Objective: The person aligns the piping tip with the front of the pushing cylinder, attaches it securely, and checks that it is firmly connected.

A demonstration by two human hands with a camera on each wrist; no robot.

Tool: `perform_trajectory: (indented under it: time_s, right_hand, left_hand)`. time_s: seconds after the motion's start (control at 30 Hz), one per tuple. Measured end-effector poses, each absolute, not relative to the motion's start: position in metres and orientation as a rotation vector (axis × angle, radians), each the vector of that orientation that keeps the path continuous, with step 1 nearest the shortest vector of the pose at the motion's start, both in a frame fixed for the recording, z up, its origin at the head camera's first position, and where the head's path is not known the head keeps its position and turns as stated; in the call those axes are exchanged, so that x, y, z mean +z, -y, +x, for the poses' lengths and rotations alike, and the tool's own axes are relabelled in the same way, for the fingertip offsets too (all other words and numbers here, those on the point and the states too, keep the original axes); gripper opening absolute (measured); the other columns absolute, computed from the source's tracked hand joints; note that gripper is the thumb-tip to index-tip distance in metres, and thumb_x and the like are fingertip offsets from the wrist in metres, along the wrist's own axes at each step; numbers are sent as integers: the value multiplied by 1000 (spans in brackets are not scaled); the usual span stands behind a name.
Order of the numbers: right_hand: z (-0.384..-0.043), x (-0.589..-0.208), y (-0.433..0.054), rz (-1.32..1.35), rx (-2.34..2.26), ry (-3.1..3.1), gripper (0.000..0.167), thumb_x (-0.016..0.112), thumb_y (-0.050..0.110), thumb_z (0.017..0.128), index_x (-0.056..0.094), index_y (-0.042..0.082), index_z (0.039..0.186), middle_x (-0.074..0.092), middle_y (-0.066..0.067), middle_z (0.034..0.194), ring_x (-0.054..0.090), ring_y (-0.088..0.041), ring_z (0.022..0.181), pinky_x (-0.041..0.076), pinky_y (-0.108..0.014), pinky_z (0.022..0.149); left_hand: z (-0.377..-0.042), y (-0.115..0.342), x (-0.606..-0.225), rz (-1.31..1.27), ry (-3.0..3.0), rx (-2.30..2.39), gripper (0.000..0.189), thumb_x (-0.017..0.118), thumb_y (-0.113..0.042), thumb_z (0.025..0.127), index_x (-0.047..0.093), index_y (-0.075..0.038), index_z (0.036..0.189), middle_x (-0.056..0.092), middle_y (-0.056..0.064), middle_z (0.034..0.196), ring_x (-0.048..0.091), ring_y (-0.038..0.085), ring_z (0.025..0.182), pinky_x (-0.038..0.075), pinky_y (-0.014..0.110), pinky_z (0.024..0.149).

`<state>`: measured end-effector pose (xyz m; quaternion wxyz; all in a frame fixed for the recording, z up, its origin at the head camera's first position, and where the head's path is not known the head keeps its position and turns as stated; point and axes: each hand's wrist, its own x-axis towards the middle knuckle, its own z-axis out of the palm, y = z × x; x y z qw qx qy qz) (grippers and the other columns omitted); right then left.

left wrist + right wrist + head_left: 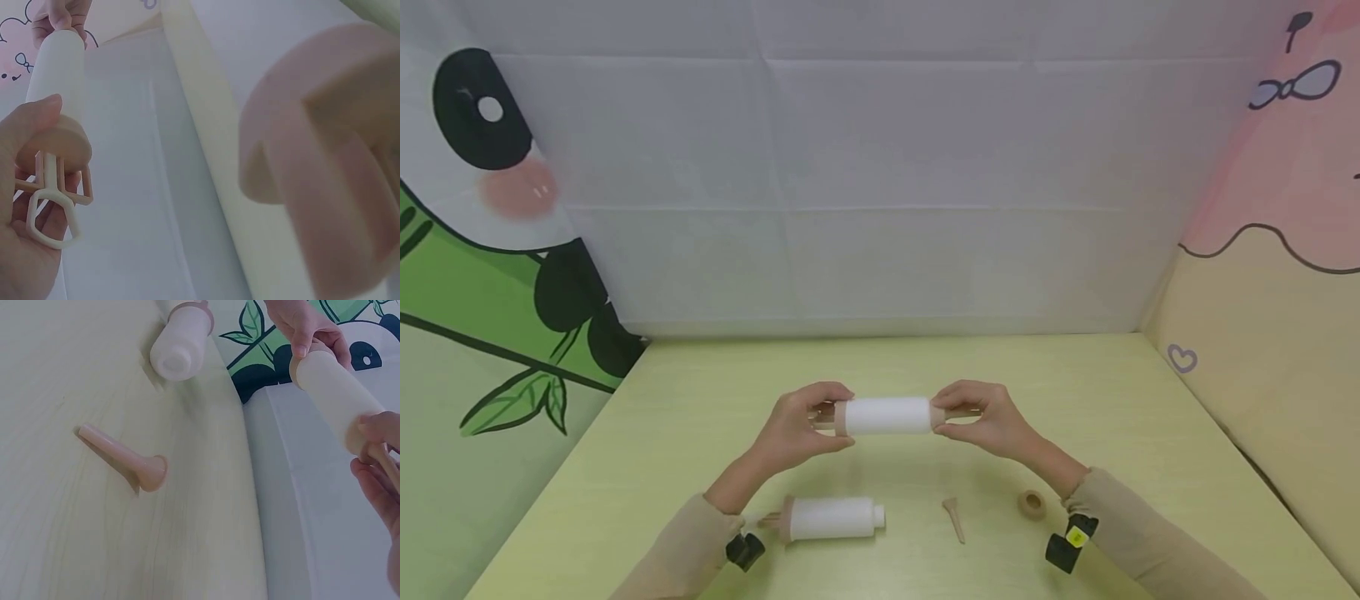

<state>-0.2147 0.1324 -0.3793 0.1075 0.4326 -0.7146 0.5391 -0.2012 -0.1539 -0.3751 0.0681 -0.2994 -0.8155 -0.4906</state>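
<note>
While nozzle (953, 518) and ring cap (1032, 504) lie loose on worktop (1120, 433), near edge, beside second white tube (831, 518) lying flat with plunger end fitted. Further out: white tube (887, 416) held level above worktop, mid-air. Left hand (801, 429) curled round plunger end, right hand (981, 417) pinching the opposite pink end. Judged partway: plunger seated on held tube, nozzle and ring not yet mounted. Beyond: printed cloth backdrop (880, 167).
</note>
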Motion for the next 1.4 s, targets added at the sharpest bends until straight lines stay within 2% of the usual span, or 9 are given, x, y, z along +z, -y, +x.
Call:
perform_trajectory:
  time_s: [0.2,0.4,0.7,0.9,1.07,1.4]
  right_hand:
    - [-213,-380,-131,1216,1641,2140,24,71,-15,66,63,-12,88,61,-26,91,63,-8,83,54,-42,65]
    - [-211,-380,-128,1218,1643,2129,25,70,-15,67,62,-10,90,60,-24,93,63,-9,83,54,-39,65]
    - [-211,-375,-125,1249,1498,2097,31,70,-14,68,61,-7,96,60,-20,94,62,-20,85,53,-43,66]
    - [-213,-374,-126,1257,1437,2095,32,72,-14,66,61,-7,96,60,-21,94,61,-29,84,55,-36,66]
    - [-214,-373,-130,1215,1360,2099,34,73,-14,65,60,-6,95,60,-22,94,59,-34,82,54,-37,65]
    - [-213,-371,-135,1158,1226,2126,34,75,-11,64,62,-3,94,61,-20,95,59,-31,89,52,-44,70]
  left_hand:
    - [-207,159,-386,-918,2433,-1484,46,79,3,63,60,-4,105,61,13,104,64,22,86,53,23,69]
    - [-208,162,-383,-1000,2393,-1409,48,79,4,62,59,-4,105,60,11,104,64,23,85,54,23,68]
    - [-211,166,-376,-976,2437,-1407,49,80,1,63,59,-4,106,60,11,103,64,22,85,53,23,69]
    - [-215,172,-377,-929,2483,-1392,48,81,-3,63,60,-7,106,61,9,102,64,20,86,53,24,71]
    - [-219,178,-378,-895,2492,-1400,48,80,-1,63,60,-6,106,60,10,102,63,22,86,54,25,70]
    - [-228,189,-381,-881,2501,-1418,49,79,1,65,58,-2,109,59,15,105,62,29,90,54,27,72]
